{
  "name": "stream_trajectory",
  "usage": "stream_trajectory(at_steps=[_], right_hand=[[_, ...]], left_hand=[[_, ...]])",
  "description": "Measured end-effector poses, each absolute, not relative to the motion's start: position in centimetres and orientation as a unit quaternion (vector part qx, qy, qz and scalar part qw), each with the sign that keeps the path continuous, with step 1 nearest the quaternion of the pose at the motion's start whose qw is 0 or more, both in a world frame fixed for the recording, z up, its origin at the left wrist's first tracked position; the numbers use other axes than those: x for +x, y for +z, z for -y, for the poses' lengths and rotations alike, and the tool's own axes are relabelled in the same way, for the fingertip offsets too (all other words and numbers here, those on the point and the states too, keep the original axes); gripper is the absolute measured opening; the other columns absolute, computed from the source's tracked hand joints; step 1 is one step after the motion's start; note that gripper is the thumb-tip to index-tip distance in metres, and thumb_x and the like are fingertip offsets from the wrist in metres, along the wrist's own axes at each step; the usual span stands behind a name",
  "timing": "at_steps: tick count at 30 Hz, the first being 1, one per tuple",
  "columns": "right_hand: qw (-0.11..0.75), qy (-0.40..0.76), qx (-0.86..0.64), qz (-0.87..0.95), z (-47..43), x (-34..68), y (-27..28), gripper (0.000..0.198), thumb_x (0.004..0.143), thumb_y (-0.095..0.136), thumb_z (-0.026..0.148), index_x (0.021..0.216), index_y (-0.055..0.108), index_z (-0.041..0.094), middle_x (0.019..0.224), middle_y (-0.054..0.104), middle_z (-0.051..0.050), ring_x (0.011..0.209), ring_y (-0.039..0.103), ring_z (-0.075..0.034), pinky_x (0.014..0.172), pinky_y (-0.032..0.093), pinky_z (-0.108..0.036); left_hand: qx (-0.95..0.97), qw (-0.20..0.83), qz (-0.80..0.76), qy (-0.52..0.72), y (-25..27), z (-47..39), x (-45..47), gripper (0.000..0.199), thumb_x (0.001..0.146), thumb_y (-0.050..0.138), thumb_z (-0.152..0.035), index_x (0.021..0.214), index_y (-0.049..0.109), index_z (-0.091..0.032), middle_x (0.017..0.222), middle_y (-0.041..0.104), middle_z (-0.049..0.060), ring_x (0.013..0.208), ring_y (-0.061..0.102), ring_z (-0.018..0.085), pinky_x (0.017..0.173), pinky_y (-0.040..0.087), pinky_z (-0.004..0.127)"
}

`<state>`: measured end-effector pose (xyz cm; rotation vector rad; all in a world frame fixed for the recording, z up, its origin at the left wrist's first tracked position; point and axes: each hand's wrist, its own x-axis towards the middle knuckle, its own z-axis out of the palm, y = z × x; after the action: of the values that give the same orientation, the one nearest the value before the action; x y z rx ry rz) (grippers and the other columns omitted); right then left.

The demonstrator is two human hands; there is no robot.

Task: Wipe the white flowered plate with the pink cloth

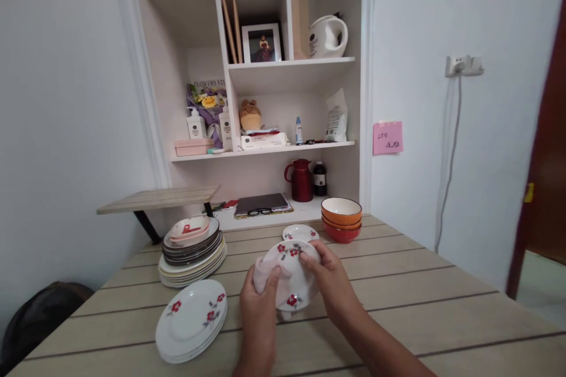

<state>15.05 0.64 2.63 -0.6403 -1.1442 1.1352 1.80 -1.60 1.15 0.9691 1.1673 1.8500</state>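
White shelving [292, 63] stands behind your slatted wooden table [420, 300], with a pink note [388, 138] stuck to the wall [415, 41] on the right. On its lowest level you have a red jug [302, 181] beside a dark bottle [319, 181], and glasses [260, 212] near the front edge.

You hold 1 flowered plate [303, 283] up over the middle of the table, tilted with its face toward you. Your left hand [262, 303] is closed on a pale cloth [264, 271], pressing it to the plate's left side with the thumb in front. Your right hand [331, 283] grips the upper right rim, thumb on the face.

Just beyond the held plate lies a small flowered dish [294, 231], partly hidden by it. Near your left hand sits a pile of flowered plates [192, 315]; behind that is a taller mixed stack [194, 259], topped by a red-patterned dish [186, 227]. Orange and red bowls [341, 230] stand stacked on the far right.
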Motion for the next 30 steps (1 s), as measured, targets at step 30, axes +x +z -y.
stream_trajectory(at_steps=[30], right_hand=[[0.513,0.042,-0.323,0.795,0.0,16.4,3.6,0.022,0.091,0.048,0.014,0.099,0.065,0.026,0.092,0.069,-0.004,0.085,0.062,-0.022,0.075,0.046,-0.032]], left_hand=[[0.63,0.032,-0.433,0.644,-0.2,1.4,0.3,0.028,0.072,0.06,-0.014,0.094,0.075,-0.022,0.092,0.077,0.006,0.085,0.072,0.023,0.081,0.057,0.036]])
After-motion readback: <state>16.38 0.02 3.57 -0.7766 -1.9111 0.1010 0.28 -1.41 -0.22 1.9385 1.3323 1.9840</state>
